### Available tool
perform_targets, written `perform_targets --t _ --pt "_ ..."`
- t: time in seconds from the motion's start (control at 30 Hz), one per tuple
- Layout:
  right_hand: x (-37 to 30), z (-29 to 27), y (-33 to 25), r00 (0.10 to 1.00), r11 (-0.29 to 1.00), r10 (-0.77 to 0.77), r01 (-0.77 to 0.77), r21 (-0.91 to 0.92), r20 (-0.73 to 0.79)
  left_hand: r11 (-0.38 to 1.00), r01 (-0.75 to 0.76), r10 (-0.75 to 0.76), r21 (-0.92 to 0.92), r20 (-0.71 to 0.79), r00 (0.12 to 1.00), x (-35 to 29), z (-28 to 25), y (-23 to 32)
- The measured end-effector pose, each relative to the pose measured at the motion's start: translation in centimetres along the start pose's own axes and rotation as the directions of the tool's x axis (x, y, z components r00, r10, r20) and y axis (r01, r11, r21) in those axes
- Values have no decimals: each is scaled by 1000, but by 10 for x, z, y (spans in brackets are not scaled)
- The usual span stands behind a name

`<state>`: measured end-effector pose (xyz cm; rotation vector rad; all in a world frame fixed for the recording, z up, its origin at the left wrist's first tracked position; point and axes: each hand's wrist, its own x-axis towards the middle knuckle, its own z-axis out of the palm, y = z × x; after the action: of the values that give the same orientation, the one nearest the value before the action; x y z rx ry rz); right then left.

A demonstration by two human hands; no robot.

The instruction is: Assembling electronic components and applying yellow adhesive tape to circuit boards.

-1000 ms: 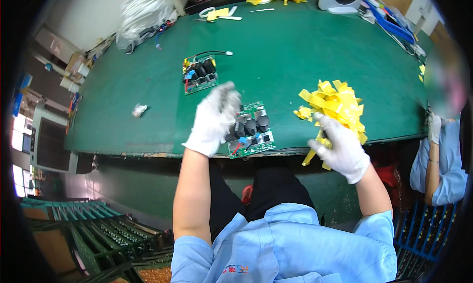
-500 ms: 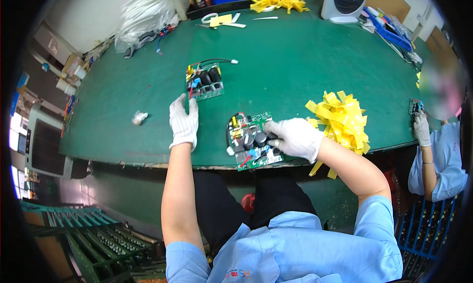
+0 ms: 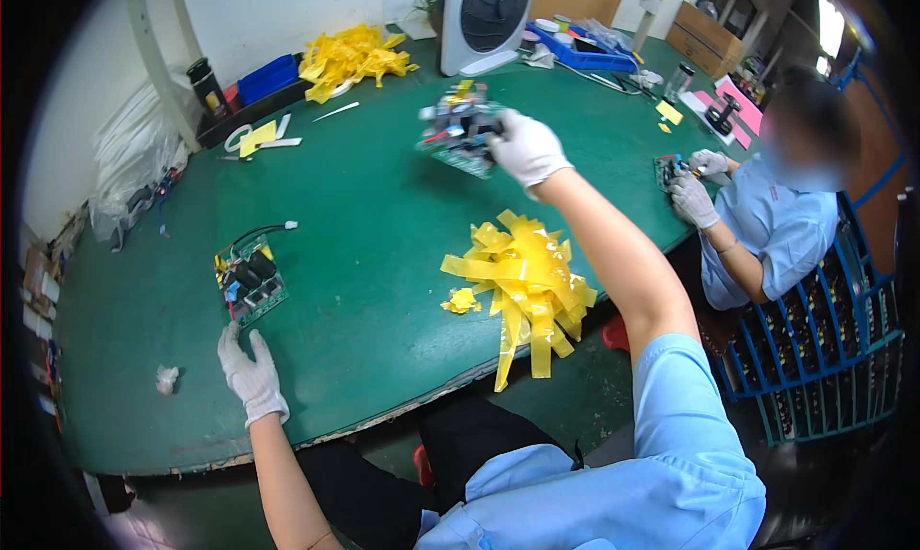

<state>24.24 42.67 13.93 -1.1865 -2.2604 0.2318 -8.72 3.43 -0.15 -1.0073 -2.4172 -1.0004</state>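
My right hand (image 3: 527,149), in a white glove, grips a green circuit board (image 3: 460,133) by its right side. That board is lifted over the far middle of the table, tilted and somewhat blurred. My left hand (image 3: 251,376), gloved as well, rests at the left with its fingers spread and nothing held. Just beyond its fingertips lies a second circuit board (image 3: 251,284), with black cylindrical parts, a blue part and a cable ending in a white connector. Whether the fingertips touch that board's near edge, I cannot tell.
A pile of yellow tape strips (image 3: 532,272) overhangs the table's (image 3: 364,349) near edge; another yellow pile (image 3: 355,61) is at the back. A fan (image 3: 489,18) and a blue tray (image 3: 585,54) stand far off. At right, a co-worker's gloved hands (image 3: 695,195) hold a board.
The right hand has lifted its board off the table's near edge and carried it away from me. The view has swung right. The left hand stays beside the other board.
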Motion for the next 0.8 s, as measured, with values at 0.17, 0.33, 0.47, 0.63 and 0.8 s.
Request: perform_targets --t 0.17,0.33,0.47,0.63,0.8 --pt "-17 -11 80 954 953 301 -300 -31 7 994 -109 109 11 -5 994 8 1 33" --pt "-39 -6 151 933 932 359 -359 49 5 997 -60 53 -47 -133 990 21 14 13" --pt "-62 -36 113 986 989 145 -143 27 -82 988 -126 141 92 -183 973 67 17 41" --pt "-135 -83 -1 992 967 -127 121 223 16 931 -170 17 323 425 905 114 28 77" --pt "-199 -74 -65 908 893 -360 270 359 213 896 -253 58 366 468 882 106 24 67"
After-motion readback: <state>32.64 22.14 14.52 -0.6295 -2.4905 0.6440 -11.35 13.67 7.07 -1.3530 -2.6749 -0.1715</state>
